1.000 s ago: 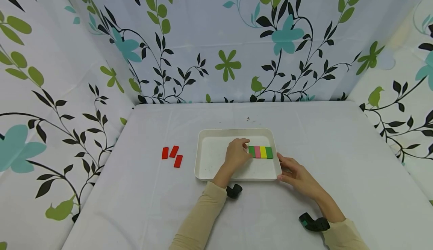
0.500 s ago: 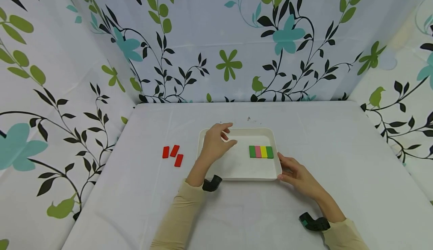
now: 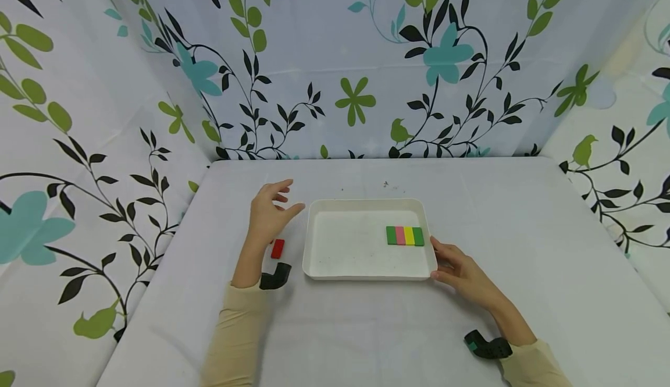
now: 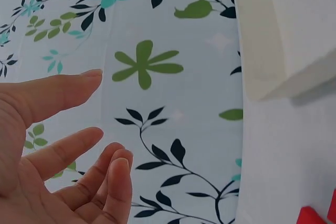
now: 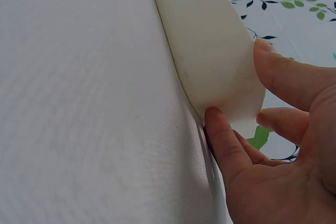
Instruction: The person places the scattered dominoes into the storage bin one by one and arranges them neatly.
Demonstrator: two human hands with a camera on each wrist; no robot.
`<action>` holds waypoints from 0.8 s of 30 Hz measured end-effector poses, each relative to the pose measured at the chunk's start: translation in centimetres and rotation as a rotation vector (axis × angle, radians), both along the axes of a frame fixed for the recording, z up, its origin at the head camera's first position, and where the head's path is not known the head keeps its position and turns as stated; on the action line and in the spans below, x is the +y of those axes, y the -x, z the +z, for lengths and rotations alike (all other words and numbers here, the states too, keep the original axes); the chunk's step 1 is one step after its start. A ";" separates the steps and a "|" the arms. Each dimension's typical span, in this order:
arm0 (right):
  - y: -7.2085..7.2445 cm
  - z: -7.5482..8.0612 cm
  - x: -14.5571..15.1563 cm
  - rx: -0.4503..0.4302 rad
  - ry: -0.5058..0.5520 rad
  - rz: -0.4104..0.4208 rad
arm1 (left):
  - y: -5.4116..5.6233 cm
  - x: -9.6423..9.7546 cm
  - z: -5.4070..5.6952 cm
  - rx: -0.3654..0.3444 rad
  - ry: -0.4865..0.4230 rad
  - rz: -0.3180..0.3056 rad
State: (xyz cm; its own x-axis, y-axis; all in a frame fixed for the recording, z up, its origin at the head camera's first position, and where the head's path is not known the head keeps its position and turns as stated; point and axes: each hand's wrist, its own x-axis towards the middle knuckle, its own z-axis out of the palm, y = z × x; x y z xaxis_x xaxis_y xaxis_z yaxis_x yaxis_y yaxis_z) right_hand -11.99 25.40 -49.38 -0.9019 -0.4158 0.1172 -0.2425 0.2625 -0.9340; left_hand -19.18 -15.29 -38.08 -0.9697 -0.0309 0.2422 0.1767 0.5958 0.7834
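My left hand (image 3: 267,215) hovers over the table left of the tray, thumb and fingers apart and nothing between them. Beside its wrist lies a small red rectangular tile (image 3: 277,248). Other red tiles are mostly hidden behind the hand in the head view, while parts of red tiles (image 4: 311,216) appear at the lower right of the left wrist view. My right hand (image 3: 460,270) holds the near right corner of a white rectangular tray (image 3: 335,277), fingertips on its side wall. Inside the tray, green, pink and yellow tiles (image 3: 405,235) form a tight side-by-side row.
A white cloth covers the table (image 3: 356,334). Patterned curtains (image 3: 293,55) with leaves and flowers stand behind it and on both sides. Small dark specks (image 3: 386,184) lie behind the tray. A black wrist camera (image 3: 275,276) sits on each forearm.
My left hand has let go of the green tile at the row's left end and moved left, out of the tray, to above the red tiles. My right hand stays at the tray.
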 end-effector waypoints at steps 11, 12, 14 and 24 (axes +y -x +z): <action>0.0 0.0 0.0 -0.017 -0.013 -0.006 | -0.7 -6.2 -2.0 -0.082 -0.011 0.100; 0.0 0.0 0.0 -0.016 -0.010 -0.007 | -0.8 -6.6 -2.3 -0.094 -0.010 0.105; 0.0 0.0 0.0 -0.015 -0.007 -0.007 | -0.9 -7.5 -2.9 -0.120 -0.007 0.110; -0.1 0.2 -0.1 -0.001 -0.013 -0.008 | -1.2 -10.3 -5.1 -0.253 -0.044 0.041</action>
State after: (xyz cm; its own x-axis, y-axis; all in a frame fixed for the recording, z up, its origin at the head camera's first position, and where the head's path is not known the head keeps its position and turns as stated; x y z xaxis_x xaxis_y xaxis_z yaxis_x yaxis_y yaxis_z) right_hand -11.85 25.30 -49.17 -0.9054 -0.4097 0.1113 -0.2395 0.2765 -0.9307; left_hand -18.00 -25.56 -43.17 -0.9970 -0.0763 -0.0105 -0.0517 0.5625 0.8252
